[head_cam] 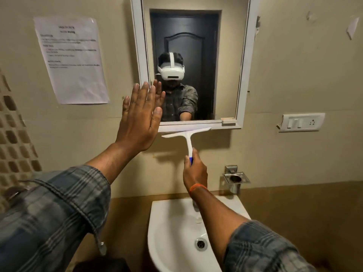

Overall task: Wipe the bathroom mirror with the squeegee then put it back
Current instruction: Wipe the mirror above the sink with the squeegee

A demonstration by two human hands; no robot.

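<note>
The white-framed mirror (pixel 208 61) hangs on the beige wall above the sink. A white squeegee (pixel 187 134) with a blue grip is held upright in my right hand (pixel 194 171); its blade lies slightly tilted just below the mirror's bottom frame, over the wall. My left hand (pixel 140 118) is raised flat with fingers spread, its palm against the mirror's lower left corner and frame. The mirror reflects a person wearing a white headset and a dark door behind.
A white sink (pixel 165 232) with a drain sits below. A steel holder (pixel 235 178) is fixed to the wall right of the tap. A switch plate (pixel 302 122) is at right, a printed paper sheet (pixel 72 59) at left.
</note>
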